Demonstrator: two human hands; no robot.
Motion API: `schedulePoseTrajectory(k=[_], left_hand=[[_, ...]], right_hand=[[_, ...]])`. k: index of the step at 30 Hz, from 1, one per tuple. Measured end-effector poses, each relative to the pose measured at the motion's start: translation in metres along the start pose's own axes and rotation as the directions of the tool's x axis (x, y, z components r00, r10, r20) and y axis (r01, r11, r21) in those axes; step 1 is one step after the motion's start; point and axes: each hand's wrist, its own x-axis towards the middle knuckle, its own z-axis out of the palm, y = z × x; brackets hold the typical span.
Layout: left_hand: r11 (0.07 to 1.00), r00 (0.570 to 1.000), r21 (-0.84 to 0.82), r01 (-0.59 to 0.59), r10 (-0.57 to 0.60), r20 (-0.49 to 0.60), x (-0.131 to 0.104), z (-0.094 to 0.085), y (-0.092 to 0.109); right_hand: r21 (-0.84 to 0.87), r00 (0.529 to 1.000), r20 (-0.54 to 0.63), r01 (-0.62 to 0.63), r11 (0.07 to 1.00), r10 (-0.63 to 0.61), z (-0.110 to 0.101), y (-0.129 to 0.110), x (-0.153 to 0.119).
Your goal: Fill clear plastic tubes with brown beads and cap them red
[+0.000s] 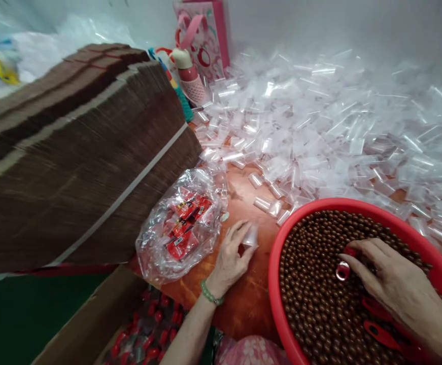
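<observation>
My left hand (230, 256), with a green bead bracelet at the wrist, is closed around a small clear plastic tube (250, 236) above the orange-brown table. Over a red basin (275, 274) full of round brown chocolate balls (315, 284), my right hand (390, 276) has its thumb and fingers closed on a small shiny red piece (343, 271) with a round opening. Its exact kind is unclear. Beneath that hand, a red plastic tool with a holed handle (376, 332) lies on the balls, partly hidden.
Clear tubes (319, 121) are heaped across the back and right. A clear bag (150, 253) holds red packets (184, 218). Stacked brown cardboard (91, 177) rises at left. Behind stand a pink bottle (188, 76) and gift bag (205, 40). Below, a box (87, 314) holds red-capped tubes (154, 324).
</observation>
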Motion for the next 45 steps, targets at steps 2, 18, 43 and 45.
schedulePoseTrajectory(k=[2,18,43,45], left_hand=[[0.998,0.998,-0.053,0.024,-0.027,-0.059,-0.003,-0.011,0.014],[0.779,0.869,-0.625,0.054,0.271,0.414,0.026,-0.038,0.083],[0.941,0.911,-0.296,-0.166,0.262,0.319,0.011,-0.014,0.095],[0.941,0.953,-0.303,-0.150,0.219,0.210,0.007,-0.006,0.096]], right_hand=[[0.155,0.999,0.040,0.013,0.988,-0.020,-0.002,-0.022,0.007],[0.252,0.749,0.477,0.385,0.888,-0.461,-0.042,-0.088,0.046],[-0.202,0.863,0.491,0.241,0.949,-0.115,-0.016,-0.032,0.057],[-0.223,0.846,0.519,0.274,0.936,-0.124,-0.001,-0.035,0.061]])
